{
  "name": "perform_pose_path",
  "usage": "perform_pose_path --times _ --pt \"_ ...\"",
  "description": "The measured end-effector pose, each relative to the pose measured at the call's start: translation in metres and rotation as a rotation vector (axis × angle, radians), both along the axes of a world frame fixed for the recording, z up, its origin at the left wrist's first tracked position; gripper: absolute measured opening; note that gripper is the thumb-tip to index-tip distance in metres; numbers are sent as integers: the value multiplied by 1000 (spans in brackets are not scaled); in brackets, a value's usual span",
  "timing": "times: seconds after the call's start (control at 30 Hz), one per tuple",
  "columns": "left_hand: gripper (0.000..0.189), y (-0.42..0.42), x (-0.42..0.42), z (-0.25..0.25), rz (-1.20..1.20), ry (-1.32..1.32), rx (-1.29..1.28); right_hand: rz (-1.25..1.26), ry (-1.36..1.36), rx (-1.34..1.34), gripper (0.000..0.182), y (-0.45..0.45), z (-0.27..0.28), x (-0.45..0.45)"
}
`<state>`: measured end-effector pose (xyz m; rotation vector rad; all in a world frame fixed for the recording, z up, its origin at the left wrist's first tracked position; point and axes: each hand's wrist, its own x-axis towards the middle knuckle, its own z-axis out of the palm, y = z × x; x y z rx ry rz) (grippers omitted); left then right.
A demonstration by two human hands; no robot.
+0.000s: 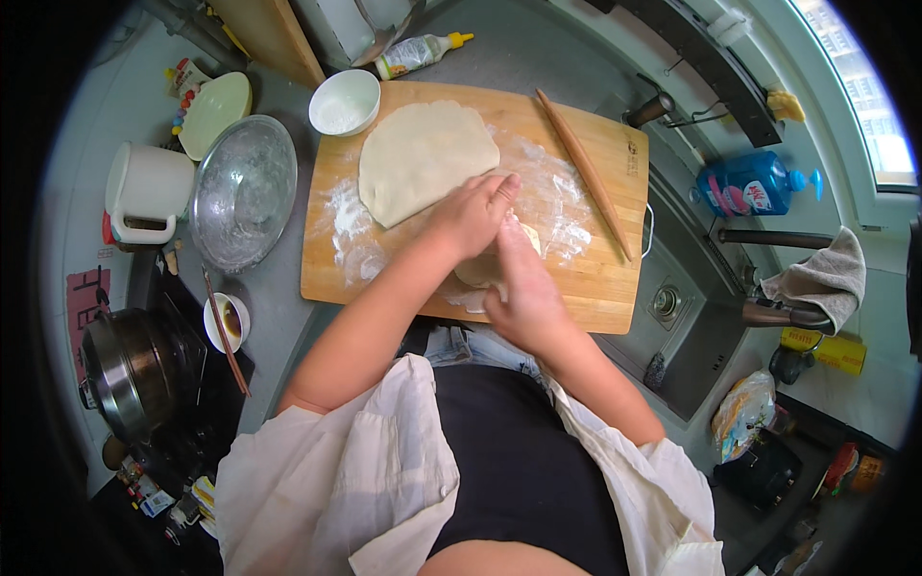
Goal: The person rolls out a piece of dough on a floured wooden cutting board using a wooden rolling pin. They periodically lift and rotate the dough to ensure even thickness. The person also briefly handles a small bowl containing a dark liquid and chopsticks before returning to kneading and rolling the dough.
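Observation:
My left hand (475, 216) reaches over the wooden board (605, 302), its fingers meeting those of my right hand (529, 277), which is blurred. Whether either one holds something between the palms is hidden. Under and beside them, partly covered, lie a piece of dough (477, 273) and a pale yellowish bit of dough (531, 237). Just beyond my left hand a large flat sheet of dough (425, 155) is spread out, with a straight edge towards me. White flour (351, 216) dusts the board on both sides. A tapered wooden rolling pin (583, 173) rests along the right.
A white bowl (346, 102) with white powder stands at the board's far left corner, near a squeeze bottle (425, 54). Further left are a metal basin (245, 194) and a small bowl (225, 324) of dark liquid with chopsticks (222, 335). A sink (691, 345) borders the right.

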<state>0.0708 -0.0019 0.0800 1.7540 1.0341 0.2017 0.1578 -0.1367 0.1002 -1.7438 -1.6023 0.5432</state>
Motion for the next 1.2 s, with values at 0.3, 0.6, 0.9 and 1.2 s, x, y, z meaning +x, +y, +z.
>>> perform_pose_path --times 0.3,0.6,0.9,1.2 --pt "32 -59 -22 -44 -130 -166 996 -102 448 -318 63 -30 -60 50" --pt "25 -28 11 -65 -144 173 826 -319 308 -343 46 9 -77 61" --pt "43 7 -3 -38 -96 -103 179 -132 63 -492 50 51 -37 80" --pt "62 10 -78 -36 5 -374 -63 24 589 -292 75 17 1 30"
